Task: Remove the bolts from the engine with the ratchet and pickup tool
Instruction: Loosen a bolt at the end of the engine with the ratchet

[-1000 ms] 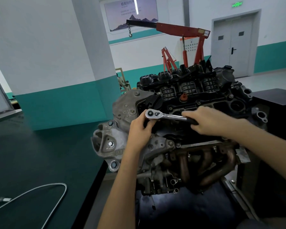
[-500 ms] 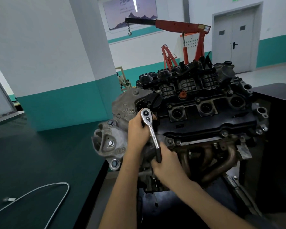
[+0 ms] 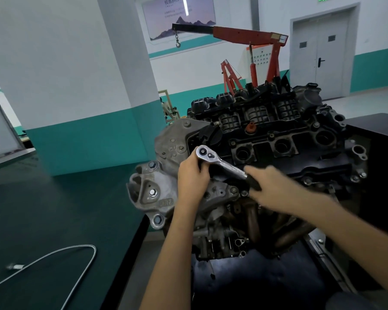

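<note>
The ratchet (image 3: 222,163) is sitting with its round chrome head at the near left corner of the engine's (image 3: 278,139) black top cover, the same spot as in both earlier frames. Its handle is now slanting down and to the right across the front of the cover. Half a second ago the handle was pointing almost straight down toward the person, and a second ago it was lying nearly level, pointing right. The head has stayed put while the handle swings back and forth.

The left hand (image 3: 192,173) is wrapping its fingers round the neck just below the ratchet's head, with the thumb tucked beside it, as before. The right hand (image 3: 271,184) is gripping the black end of the handle. It is blurred with motion and is now higher and further right than half a second ago, when it was low in front of the exhaust pipes.

The pickup tool (image 3: 85,249), a thin silver flexible shaft, is lying in a loop on the dark green table (image 3: 54,209) to the left, well apart from both hands and unmoved. A red engine hoist (image 3: 244,34) is standing behind the engine, and a grey double door (image 3: 323,52) is showing in the far wall.
</note>
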`<state>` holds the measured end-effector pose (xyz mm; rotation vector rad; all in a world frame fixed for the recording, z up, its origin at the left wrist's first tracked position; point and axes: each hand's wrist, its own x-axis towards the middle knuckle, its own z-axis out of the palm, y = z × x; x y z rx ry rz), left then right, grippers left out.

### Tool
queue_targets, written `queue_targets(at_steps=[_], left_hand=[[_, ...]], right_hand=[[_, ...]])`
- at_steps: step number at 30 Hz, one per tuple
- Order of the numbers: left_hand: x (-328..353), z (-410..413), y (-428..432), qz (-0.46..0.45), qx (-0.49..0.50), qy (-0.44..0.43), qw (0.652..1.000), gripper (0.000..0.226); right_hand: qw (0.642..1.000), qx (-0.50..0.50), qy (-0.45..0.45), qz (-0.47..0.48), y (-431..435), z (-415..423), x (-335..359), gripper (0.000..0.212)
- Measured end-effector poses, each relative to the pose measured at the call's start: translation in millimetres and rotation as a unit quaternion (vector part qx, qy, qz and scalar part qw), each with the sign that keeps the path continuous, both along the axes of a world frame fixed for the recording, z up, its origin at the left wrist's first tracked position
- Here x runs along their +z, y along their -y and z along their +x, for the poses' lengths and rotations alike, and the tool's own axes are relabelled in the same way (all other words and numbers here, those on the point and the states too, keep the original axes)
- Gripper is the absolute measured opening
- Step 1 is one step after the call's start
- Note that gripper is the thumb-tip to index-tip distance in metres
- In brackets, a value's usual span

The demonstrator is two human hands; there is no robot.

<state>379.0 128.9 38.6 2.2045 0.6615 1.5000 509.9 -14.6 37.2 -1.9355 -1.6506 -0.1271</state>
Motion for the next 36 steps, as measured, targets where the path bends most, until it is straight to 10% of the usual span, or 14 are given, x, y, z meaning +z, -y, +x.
queue_targets(at_steps=[4, 8, 14, 19, 24, 29, 36], left_hand=[[-2.4, 0.3, -2.8, -0.008, -0.010, 0.000, 1.000, 0.016], [1.1, -3.1, 0.0, -0.017, -0.049, 0.028, 0.998, 0.027], [2.7, -5.9, -2.2, 0.023, -0.087, -0.012, 0.996, 0.017], [2.8, -5.3, -1.2, -0.004, -0.065, 0.004, 0.998, 0.013], [0.8, -2.4, -0.1, 0.011, -0.027, -0.014, 0.999, 0.019], [-3.9, 0.4, -4.9, -0.024, -0.028, 0.010, 0.999, 0.016], [2.7, -5.3, -3.0, 0.009, -0.086, 0.004, 0.996, 0.028]], right_hand=[[0.965, 0.009, -0.247, 0.082, -16.6, -73.1, -50.8, 0.019], [0.950, 0.019, -0.298, 0.091, -26.8, -95.3, -54.0, 0.027], [0.999, 0.021, 0.000, -0.025, 0.2, 4.4, 5.9, 0.026], [0.965, -0.050, 0.254, -0.028, -7.5, 35.6, 49.5, 0.033], [0.997, -0.023, -0.065, 0.019, -1.8, -21.5, -21.6, 0.020], [0.941, 0.005, -0.320, 0.110, -30.8, -104.1, -57.7, 0.028], [0.989, 0.063, -0.129, 0.016, -2.3, -27.5, -17.2, 0.027]])
